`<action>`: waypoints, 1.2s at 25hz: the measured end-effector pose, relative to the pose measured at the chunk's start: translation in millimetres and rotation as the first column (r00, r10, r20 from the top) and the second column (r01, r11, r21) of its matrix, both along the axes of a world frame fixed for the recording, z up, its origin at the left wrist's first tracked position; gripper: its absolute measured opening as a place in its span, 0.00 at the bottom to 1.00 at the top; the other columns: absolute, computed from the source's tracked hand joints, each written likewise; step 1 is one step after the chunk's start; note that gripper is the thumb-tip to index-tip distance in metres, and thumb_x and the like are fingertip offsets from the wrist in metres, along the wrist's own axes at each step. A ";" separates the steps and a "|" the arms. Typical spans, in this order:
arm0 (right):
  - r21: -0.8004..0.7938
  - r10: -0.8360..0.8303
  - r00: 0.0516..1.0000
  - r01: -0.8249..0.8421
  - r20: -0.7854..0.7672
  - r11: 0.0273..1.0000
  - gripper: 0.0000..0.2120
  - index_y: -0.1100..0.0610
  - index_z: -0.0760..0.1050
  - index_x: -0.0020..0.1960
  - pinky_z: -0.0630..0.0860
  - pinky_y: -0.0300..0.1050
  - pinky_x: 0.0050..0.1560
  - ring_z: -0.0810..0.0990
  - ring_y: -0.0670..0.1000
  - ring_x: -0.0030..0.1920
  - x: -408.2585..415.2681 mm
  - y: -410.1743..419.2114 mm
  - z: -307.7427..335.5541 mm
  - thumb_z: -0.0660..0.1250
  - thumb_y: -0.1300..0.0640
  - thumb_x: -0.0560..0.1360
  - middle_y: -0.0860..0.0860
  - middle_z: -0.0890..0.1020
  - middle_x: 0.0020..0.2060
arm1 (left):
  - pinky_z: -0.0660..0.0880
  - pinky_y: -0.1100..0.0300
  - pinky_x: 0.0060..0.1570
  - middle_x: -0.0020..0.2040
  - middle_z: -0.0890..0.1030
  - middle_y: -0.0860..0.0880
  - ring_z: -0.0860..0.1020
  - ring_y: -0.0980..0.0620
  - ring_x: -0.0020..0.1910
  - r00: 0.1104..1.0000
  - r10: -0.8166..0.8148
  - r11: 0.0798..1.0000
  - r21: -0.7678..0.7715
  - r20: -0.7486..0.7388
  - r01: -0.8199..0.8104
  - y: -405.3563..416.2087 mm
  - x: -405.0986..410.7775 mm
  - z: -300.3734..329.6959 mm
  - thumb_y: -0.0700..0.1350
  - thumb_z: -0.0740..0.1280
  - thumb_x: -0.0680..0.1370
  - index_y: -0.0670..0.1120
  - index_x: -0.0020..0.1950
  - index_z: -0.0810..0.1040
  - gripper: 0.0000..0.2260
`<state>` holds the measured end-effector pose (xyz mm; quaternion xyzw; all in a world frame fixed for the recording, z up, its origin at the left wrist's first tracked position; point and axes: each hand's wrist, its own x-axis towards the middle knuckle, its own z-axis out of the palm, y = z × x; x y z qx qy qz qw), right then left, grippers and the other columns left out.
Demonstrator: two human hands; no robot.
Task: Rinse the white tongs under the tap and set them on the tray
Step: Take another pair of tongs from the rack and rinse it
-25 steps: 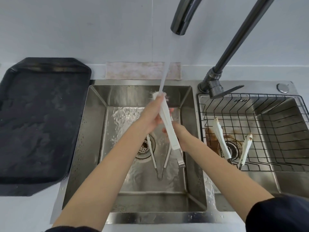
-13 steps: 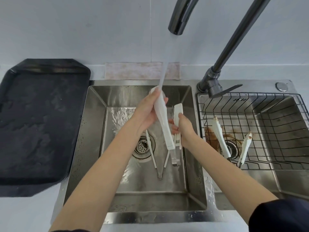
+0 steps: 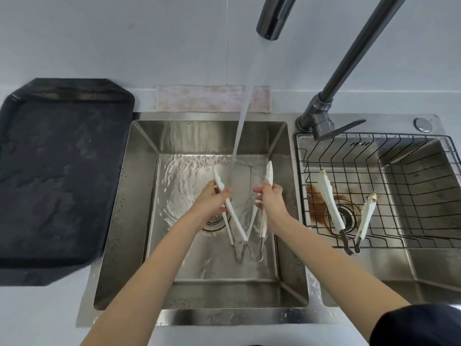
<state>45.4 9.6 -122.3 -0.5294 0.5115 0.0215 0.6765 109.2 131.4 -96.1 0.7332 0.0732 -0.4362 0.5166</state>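
Observation:
A pair of white tongs is spread into a wide V over the left sink basin, hinge toward me. My left hand grips its left arm and my right hand grips its right arm. Water from the dark tap spout falls between the two white tips. The black tray lies on the counter left of the sink.
A second pair of white tongs lies on the basin floor by the drain, partly under the held pair. A third pair rests in the wire basket over the right basin. The tap lever points right.
The tongs were held nearly shut and upright in the stream. My hands have moved apart and lower, and the arms now stand wide open with the water running between them.

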 end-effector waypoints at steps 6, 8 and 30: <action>0.015 0.218 0.949 -0.221 -0.227 0.975 0.22 0.64 0.61 0.70 0.67 0.50 0.68 0.74 0.56 0.62 -28.9 9.8 -36.5 0.49 0.52 0.82 0.58 0.76 0.60 | 0.73 0.46 0.61 0.49 0.73 0.45 0.74 0.46 0.52 0.957 -0.288 0.945 0.162 0.014 0.282 14.5 -22.0 -29.5 0.37 0.63 0.77 0.43 0.62 0.66 0.15; 0.037 0.261 0.923 -0.261 -0.282 0.965 0.23 0.62 0.60 0.71 0.64 0.54 0.70 0.72 0.59 0.65 -34.5 11.6 -45.6 0.49 0.51 0.81 0.60 0.74 0.64 | 0.73 0.49 0.61 0.54 0.73 0.43 0.74 0.43 0.58 0.963 -0.269 0.952 0.155 0.004 0.265 18.6 -26.9 -37.4 0.38 0.62 0.77 0.43 0.68 0.63 0.20; -0.016 0.376 0.796 -0.434 -0.474 0.901 0.19 0.62 0.66 0.69 0.73 0.53 0.65 0.75 0.60 0.63 -32.9 11.8 -75.3 0.52 0.60 0.80 0.60 0.74 0.64 | 0.73 0.45 0.61 0.55 0.77 0.42 0.76 0.40 0.59 0.984 -0.145 0.938 0.301 -0.106 0.171 18.0 -25.9 -80.9 0.38 0.63 0.76 0.47 0.57 0.70 0.10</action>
